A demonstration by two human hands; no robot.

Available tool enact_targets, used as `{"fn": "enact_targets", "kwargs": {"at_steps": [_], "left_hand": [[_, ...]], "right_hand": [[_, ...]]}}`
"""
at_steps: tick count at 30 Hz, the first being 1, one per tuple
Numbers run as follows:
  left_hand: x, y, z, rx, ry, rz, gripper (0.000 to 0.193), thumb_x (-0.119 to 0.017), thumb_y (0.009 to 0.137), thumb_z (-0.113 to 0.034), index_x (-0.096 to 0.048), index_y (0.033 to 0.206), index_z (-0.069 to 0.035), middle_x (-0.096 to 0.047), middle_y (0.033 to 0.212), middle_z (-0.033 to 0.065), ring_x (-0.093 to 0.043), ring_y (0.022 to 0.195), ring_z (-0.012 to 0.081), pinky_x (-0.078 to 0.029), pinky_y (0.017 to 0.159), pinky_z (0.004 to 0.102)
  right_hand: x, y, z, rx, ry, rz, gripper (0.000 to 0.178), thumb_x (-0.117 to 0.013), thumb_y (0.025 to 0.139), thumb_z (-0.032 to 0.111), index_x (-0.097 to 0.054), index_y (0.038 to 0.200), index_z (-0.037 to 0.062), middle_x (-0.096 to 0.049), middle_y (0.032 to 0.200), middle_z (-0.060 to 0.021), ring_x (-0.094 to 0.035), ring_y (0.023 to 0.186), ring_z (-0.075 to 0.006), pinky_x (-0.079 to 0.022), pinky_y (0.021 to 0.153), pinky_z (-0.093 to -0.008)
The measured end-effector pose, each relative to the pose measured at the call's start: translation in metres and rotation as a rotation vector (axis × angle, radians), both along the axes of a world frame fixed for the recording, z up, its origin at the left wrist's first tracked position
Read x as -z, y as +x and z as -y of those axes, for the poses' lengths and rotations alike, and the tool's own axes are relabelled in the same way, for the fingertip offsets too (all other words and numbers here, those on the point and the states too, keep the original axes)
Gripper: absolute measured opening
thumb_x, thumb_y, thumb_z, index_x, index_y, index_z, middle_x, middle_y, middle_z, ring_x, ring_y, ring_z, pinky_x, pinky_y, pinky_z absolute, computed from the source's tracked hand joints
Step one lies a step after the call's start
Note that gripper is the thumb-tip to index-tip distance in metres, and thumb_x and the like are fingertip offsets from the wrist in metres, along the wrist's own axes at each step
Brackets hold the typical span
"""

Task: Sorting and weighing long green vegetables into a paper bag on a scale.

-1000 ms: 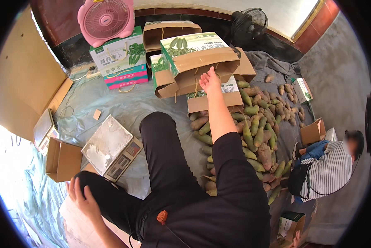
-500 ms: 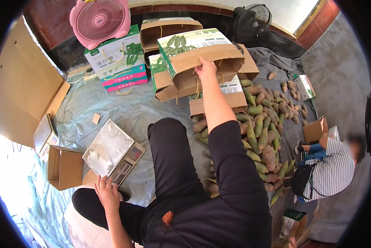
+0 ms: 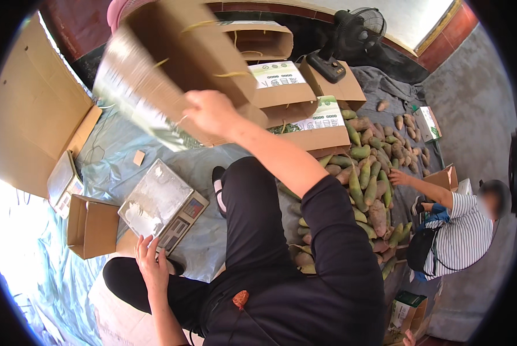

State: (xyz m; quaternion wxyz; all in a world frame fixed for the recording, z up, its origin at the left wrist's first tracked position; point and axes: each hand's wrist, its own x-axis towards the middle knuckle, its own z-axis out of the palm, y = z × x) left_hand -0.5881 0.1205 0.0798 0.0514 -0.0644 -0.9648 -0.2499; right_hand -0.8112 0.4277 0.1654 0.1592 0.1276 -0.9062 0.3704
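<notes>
My right hand [image 3: 212, 112], arm stretched forward, grips the edge of an open carton [image 3: 224, 63]. That carton is tilted, smeared by motion, with a brown inside, yellow cord handles and a printed white and green outside. My left hand [image 3: 152, 262] hovers by my left knee with its fingers apart and nothing in them. Just beyond it lies a weighing scale [image 3: 155, 193] with a whitish, worn pan. On the right, long green and brownish radishes [image 3: 359, 181] are heaped on a dark cloth.
Printed cartons [image 3: 281, 75] stand ahead, with a black fan [image 3: 356, 32] behind them. A small brown box [image 3: 91, 228] and a second scale [image 3: 62, 181] sit at left. A person in a striped top [image 3: 457, 236] crouches at right, one hand [image 3: 399, 177] at the radishes.
My right hand has lifted the carton off the others and swung it left and up, turning its open end. My left hand has barely moved. The person at right has reached out to the radishes.
</notes>
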Motion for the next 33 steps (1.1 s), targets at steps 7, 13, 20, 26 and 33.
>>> {"fn": "enact_targets", "kwargs": {"at_steps": [7, 13, 20, 26, 33], "left_hand": [[-0.029, -0.019, 0.002, 0.066, -0.075, -0.150, 0.036, -0.059, 0.078, -0.002, -0.058, 0.114, -0.001, -0.053, 0.120, 0.0137, -0.040, 0.126, 0.0366, -0.030, 0.105, 0.0478], [-0.015, -0.036, 0.013, -0.004, -0.086, -0.077, 0.051, -0.062, 0.075, -0.003, -0.051, 0.125, -0.002, -0.051, 0.126, 0.0170, -0.038, 0.126, 0.0376, -0.030, 0.105, 0.0456], [0.002, -0.048, 0.039, -0.153, -0.262, 0.075, 0.071, -0.073, 0.070, -0.009, -0.043, 0.134, -0.012, -0.046, 0.133, 0.0106, -0.037, 0.129, 0.0326, -0.027, 0.106, 0.0538], [0.029, -0.068, 0.057, -0.214, -0.314, 0.240, 0.064, -0.074, 0.070, -0.011, -0.050, 0.129, -0.015, -0.057, 0.121, 0.0090, -0.052, 0.113, 0.0278, -0.039, 0.095, 0.0457], [0.041, -0.085, 0.058, -0.242, -0.436, 0.265, 0.026, -0.067, 0.076, -0.017, -0.065, 0.101, -0.009, -0.066, 0.094, 0.0108, -0.062, 0.093, 0.0297, -0.045, 0.083, 0.0415]], "right_hand": [[0.069, 0.020, 0.153, -0.492, 0.568, 0.054, 0.016, -0.059, 0.075, 0.019, -0.068, 0.088, 0.0186, -0.069, 0.086, -0.0075, -0.066, 0.085, -0.0270, -0.051, 0.070, -0.0414], [0.134, 0.055, 0.208, -0.634, 0.728, -0.039, 0.016, -0.056, 0.074, 0.018, -0.072, 0.072, 0.0171, -0.070, 0.075, -0.0044, -0.069, 0.078, -0.0184, -0.051, 0.062, -0.0355], [0.095, 0.047, 0.178, -0.642, 0.805, 0.238, 0.018, -0.058, 0.075, 0.019, -0.073, 0.086, 0.0143, -0.070, 0.085, -0.0086, -0.067, 0.083, -0.0223, -0.051, 0.066, -0.0375], [0.028, 0.020, 0.065, -0.427, 0.192, 0.330, 0.033, -0.061, 0.079, 0.023, -0.064, 0.109, 0.0090, -0.067, 0.099, -0.0120, -0.064, 0.091, -0.0245, -0.049, 0.080, -0.0351], [0.111, 0.042, -0.112, 0.093, 0.046, 0.374, 0.032, -0.063, 0.080, 0.021, -0.064, 0.108, 0.0055, -0.067, 0.097, -0.0109, -0.063, 0.088, -0.0210, -0.050, 0.079, -0.0318]]}}
